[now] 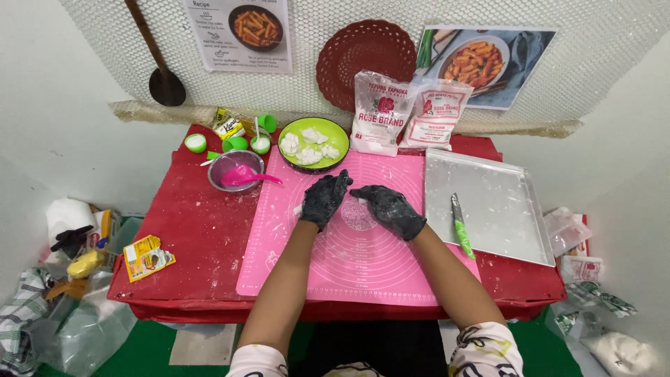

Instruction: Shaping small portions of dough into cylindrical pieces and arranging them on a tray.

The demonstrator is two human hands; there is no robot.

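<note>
White walls (pixel 56 84), green floor (pixel 146 349), red table (pixel 188 237)

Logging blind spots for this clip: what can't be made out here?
Head view only:
- Dough piece: mostly hidden between the left hand and right hand; shape unclear.
- Steel bowl: contents covered by the pink spatula.
- Knife: blade edge too small to judge.
- Bags at the right edge: cut off.
</note>
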